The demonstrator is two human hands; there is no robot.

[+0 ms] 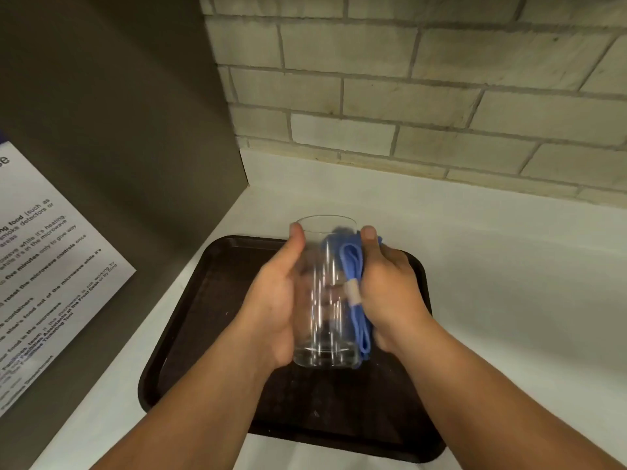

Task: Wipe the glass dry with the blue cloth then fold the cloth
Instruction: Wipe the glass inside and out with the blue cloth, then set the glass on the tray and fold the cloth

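Note:
A tall clear glass (324, 300) is held upright above the dark brown tray (210, 320). My left hand (274, 300) wraps its left side, thumb at the rim. My right hand (386, 290) presses a bunched blue cloth (354, 283) against the glass's right side, thumb near the rim. A pale tag shows on the cloth's folded edge. The part of the cloth behind the glass is blurred.
The tray rests on a white counter (509, 283). A grey panel (118, 113) with a printed notice (40, 266) stands at the left. A brick wall (424, 89) runs along the back.

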